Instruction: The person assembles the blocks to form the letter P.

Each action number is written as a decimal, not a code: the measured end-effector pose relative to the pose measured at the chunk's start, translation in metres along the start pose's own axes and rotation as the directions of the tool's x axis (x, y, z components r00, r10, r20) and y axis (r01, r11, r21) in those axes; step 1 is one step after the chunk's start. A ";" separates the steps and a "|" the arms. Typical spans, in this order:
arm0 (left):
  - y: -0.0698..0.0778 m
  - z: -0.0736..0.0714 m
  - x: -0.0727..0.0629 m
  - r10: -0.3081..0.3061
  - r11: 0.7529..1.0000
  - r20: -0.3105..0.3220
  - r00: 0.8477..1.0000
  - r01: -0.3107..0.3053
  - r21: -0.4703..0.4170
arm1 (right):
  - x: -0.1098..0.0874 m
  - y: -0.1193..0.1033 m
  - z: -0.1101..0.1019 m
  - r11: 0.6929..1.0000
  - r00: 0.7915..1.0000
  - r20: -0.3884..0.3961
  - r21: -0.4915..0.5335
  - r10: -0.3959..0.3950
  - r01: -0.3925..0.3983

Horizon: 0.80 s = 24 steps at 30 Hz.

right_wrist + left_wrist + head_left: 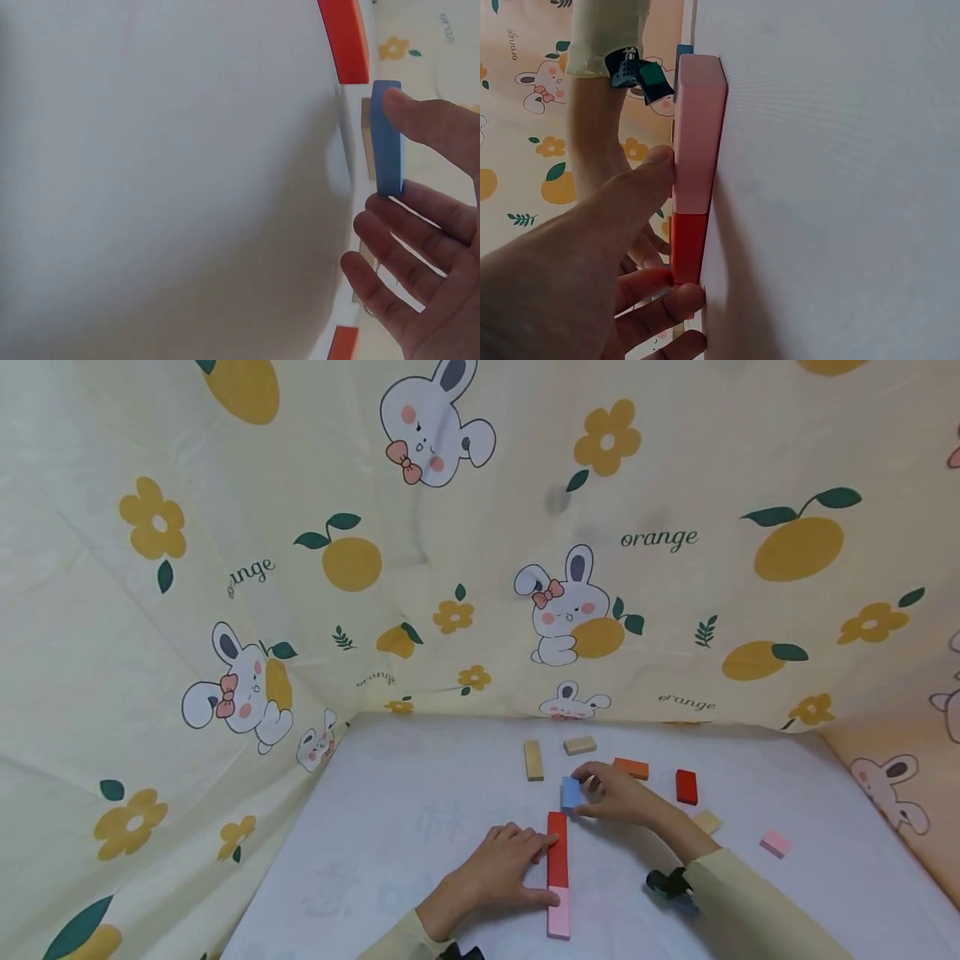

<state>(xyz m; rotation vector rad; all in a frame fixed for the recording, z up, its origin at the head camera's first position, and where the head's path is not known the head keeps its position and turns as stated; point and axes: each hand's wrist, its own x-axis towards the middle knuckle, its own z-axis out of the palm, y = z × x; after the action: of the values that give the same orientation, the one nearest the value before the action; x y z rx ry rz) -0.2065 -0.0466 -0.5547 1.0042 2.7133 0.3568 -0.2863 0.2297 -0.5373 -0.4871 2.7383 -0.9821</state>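
A straight row lies on the white table, its near end a pink block (pixel 558 914) and its farther part red blocks (pixel 557 864). My left hand (pixel 498 872) rests along the row's left side, thumb touching pink and index finger touching red. In the left wrist view the thumb lies flat against the pink block (pixel 699 142), with the fingertips by the red block (pixel 688 247). Just beyond the red end, my right hand (pixel 611 793) pinches a blue block (pixel 571 794). The right wrist view shows this blue block (pixel 388 142) between thumb and fingertips, the other fingers spread.
Behind the hands lie two pale wooden blocks (pixel 533 761) and an orange block (pixel 631 768). To the right are a red block (pixel 686 787), a pale yellow block (pixel 707 821) partly behind the right wrist, and a loose pink block (pixel 776 843). A printed curtain (pixel 465 552) encloses the table.
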 end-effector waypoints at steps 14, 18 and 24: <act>0.001 -0.001 0.000 0.014 1.000 -0.003 1.000 -0.014 -0.001 | 0.014 -0.010 0.009 1.000 0.998 0.066 -0.014 -0.005 0.006; 0.001 -0.001 -0.001 0.014 1.000 -0.014 1.000 -0.014 0.009 | 0.017 -0.008 0.010 1.000 0.997 0.075 -0.018 -0.019 0.020; 0.001 0.000 -0.001 0.025 1.000 -0.020 0.999 -0.025 0.007 | 0.018 -0.009 0.010 1.000 0.995 0.095 0.012 0.006 -0.008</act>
<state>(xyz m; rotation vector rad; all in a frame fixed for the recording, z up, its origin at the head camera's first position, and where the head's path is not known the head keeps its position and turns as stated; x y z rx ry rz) -0.2048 -0.0468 -0.5540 1.0425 2.7240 0.3645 -0.2979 0.2111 -0.5404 -0.5083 2.6465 -0.9482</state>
